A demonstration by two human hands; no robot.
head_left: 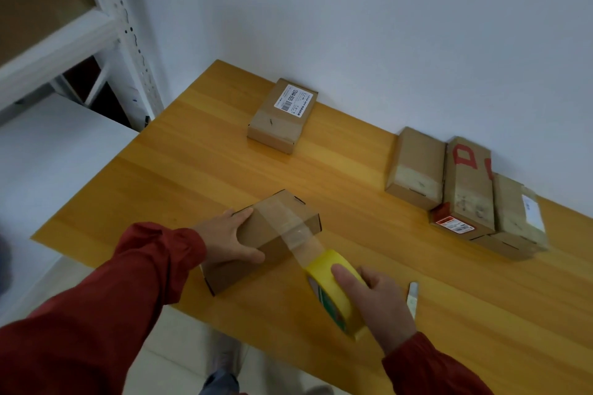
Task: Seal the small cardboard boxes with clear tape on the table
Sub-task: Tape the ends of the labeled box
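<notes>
Cardboard box [263, 244]: lies flat close to the table's near edge, toward the near-left corner. Its long axis runs on a diagonal, one end at the near edge and the other pointing toward the far-right of the table. A band of clear tape [287, 221] crosses the top the short way, close to the far-right end, goes down over the near side and stretches on to the tape roll [330, 266].

Left hand [226, 239]: palm down on the box's near-left half, fingers stretched and spread to the far top edge, thumb laid along the near top edge; it presses the box down. Red sleeve [128, 292] to the wrist.

Right hand [378, 301]: clasps the yellow roll just off the box's near side, thumb on the outer band, fingers curled round the rim. The roll is tilted, held just above the wood.

Table [179, 170]: yellow-orange wood grain, far edge against a plain white wall [385, 26]. A white metal shelving rack [128, 26] stands beyond the left corner; pale floor tiles show below the near edge.

Other things:
- Labelled box [282, 115] at the far edge, well apart from the work, with a white barcode label on top.
- Cluster of boxes [468, 183] along the far-right edge, packed side by side and touching; the middle one has red markings. Some look stacked, but how many I cannot tell.
- Small white cutter-like object [412, 297] just right of the right hand, on the wood; too blurred to name.

Between the box and the roll there is only the stretched tape.
</notes>
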